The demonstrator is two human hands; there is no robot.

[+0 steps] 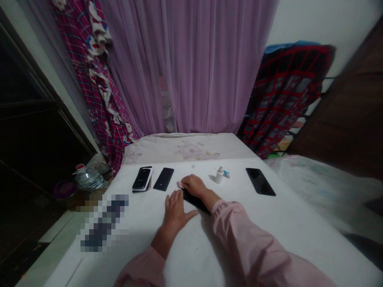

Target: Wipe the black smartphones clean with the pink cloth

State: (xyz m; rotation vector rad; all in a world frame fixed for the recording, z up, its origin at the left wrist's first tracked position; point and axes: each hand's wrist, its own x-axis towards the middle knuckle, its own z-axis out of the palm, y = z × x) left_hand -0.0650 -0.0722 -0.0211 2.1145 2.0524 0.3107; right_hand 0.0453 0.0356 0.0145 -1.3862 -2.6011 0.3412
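A dark phone [195,201] lies on the white-covered table, partly hidden under my right hand [196,186]. The fingers of that hand are closed on a small pink cloth [180,184], pressed at the phone's far end. Stretched out flat, my left hand [176,209] rests at the phone's left side, thumb spread toward the near edge. Just left of my hands is another dark phone [164,179]. A stack of phones [142,179] lies farther left. Beyond my right hand stands a small white spray bottle [219,175], with a small blue-and-white packet [226,174] behind it.
A black phone [260,181] lies on the table's right side. At the left edge is a blurred-out patch [104,223]. Purple curtains [203,67] hang behind the table. A large clear water bottle [88,177] stands on the left, below the table.
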